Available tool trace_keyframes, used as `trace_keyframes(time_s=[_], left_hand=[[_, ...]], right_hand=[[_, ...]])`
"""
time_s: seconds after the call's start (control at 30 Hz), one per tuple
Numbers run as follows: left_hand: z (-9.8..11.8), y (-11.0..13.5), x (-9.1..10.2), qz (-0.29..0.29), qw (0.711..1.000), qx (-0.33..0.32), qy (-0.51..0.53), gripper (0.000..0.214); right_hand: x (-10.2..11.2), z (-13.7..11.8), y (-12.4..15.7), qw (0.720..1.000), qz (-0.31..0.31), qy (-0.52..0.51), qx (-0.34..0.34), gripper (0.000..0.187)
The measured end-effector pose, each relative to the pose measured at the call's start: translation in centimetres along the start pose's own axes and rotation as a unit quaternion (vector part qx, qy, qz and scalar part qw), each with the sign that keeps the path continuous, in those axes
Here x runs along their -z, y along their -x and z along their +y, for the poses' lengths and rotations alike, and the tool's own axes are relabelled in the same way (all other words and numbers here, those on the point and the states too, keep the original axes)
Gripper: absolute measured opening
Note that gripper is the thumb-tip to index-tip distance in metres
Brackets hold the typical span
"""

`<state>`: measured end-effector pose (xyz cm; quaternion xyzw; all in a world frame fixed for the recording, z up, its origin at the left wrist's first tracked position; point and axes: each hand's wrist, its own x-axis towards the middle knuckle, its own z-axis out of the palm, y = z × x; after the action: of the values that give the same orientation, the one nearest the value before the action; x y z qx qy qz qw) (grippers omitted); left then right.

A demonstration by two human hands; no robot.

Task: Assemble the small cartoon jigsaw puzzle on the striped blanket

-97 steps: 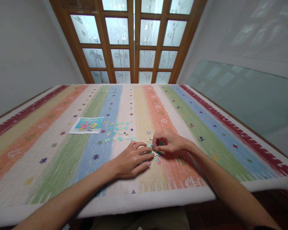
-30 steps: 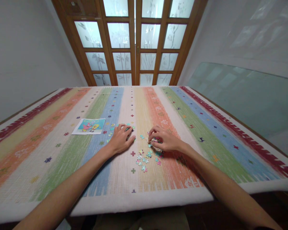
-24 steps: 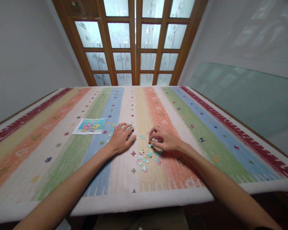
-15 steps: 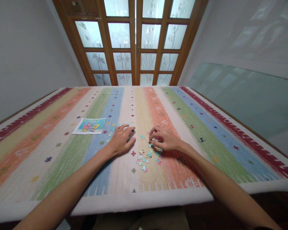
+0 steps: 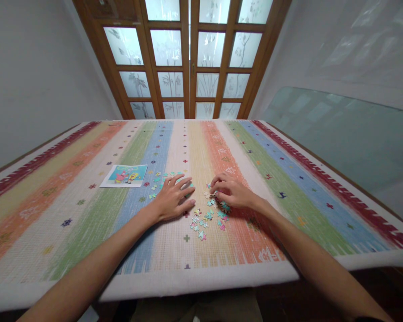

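Small loose jigsaw pieces (image 5: 201, 220) lie scattered on a striped cloth (image 5: 87, 223) in front of me. My left hand (image 5: 173, 197) rests palm down with fingers spread over a patch of teal pieces (image 5: 161, 179). My right hand (image 5: 230, 193) is curled with its fingertips pinched at several pieces (image 5: 218, 203) beside the scatter; what it holds is too small to make out. A small picture card (image 5: 123, 175) showing cartoon figures lies to the left of the teal pieces.
The striped cloth covers the whole table, whose near edge (image 5: 201, 279) is close to my body. Wooden doors with frosted glass panes (image 5: 188, 58) stand behind the far edge. A glass panel (image 5: 349, 134) leans along the right wall.
My left hand has gone from the middle pile out to the teal pieces on the left, then slid a little back toward me. My right hand stayed at the pile, fingers working.
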<state>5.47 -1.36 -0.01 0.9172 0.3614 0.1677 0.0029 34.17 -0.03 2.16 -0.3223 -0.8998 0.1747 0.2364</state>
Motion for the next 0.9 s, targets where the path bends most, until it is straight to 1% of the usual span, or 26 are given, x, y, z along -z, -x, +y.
trace_keyframes(time_s=[0.13, 0.4, 0.57, 0.73, 0.9], left_hand=[[-0.57, 0.25, 0.44, -0.007, 1.000, 0.017, -0.003, 0.039], [-0.72, 0.48, 0.69, -0.014, 1.000, 0.022, 0.008, 0.038], [-1.02, 0.71, 0.56, -0.009, 1.000, 0.022, 0.008, 0.038], [-1.14, 0.78, 0.46, -0.003, 1.000, 0.022, 0.015, 0.038], [-1.08, 0.73, 0.74, -0.010, 1.000, 0.021, 0.005, 0.038]], right_hand=[[0.17, 0.15, -0.03, 1.000, -0.004, -0.006, -0.019, 0.019], [0.60, 0.36, -0.03, 0.999, -0.005, 0.001, -0.037, 0.023], [0.41, 0.25, -0.07, 0.999, -0.027, 0.009, -0.033, 0.021], [0.10, 0.13, -0.01, 0.998, -0.041, 0.027, -0.028, 0.023], [-0.23, 0.22, 0.14, 0.998, -0.051, 0.037, -0.021, 0.024]])
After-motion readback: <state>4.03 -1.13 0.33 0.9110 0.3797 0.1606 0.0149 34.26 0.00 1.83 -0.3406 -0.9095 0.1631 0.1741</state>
